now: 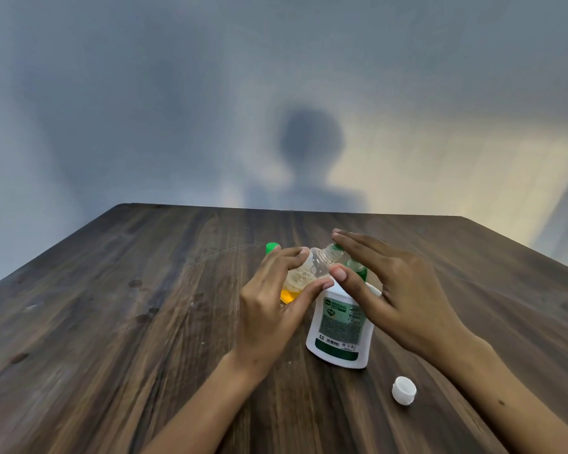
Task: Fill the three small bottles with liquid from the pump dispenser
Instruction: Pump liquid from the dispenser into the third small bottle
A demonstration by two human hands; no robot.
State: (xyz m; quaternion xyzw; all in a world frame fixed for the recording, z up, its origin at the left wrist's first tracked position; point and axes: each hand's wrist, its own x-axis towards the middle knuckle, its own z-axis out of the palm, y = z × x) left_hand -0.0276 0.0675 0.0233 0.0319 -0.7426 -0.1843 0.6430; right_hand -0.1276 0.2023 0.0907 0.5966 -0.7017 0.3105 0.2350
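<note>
A dark wooden table [112, 322] with strong streaked grain fills the lower part of the view, and a few small dark spots are seen on its left side. Behind its far edge a plain grey-blue wall [145, 93] is seen, and a soft shadow [309, 152] of a head and shoulders is cast on it; warmer yellowish light is seen on the wall at the right.

A white pump dispenser [340, 326] is stood near the middle of the table. On its green-and-white label the word "ORIGINAL" can be read; the smaller print and the barcode below are too blurred to be made out. Its green pump head is pressed from above by the flat, straight fingers of the right hand [397, 290], the thumb being laid against the dispenser's shoulder.

A small clear bottle [309, 267] is held tilted by the left hand [273, 309], gripped between curled fingers and thumb, with its open threaded neck brought up to the pump's spout. Yellow-orange liquid with bubbles is seen in its lower part.

A green cap [272, 247] is partly seen behind the left fingers; whether a bottle is under it cannot be told. A white cap [404, 390] is laid on the table, near the right forearm.
</note>
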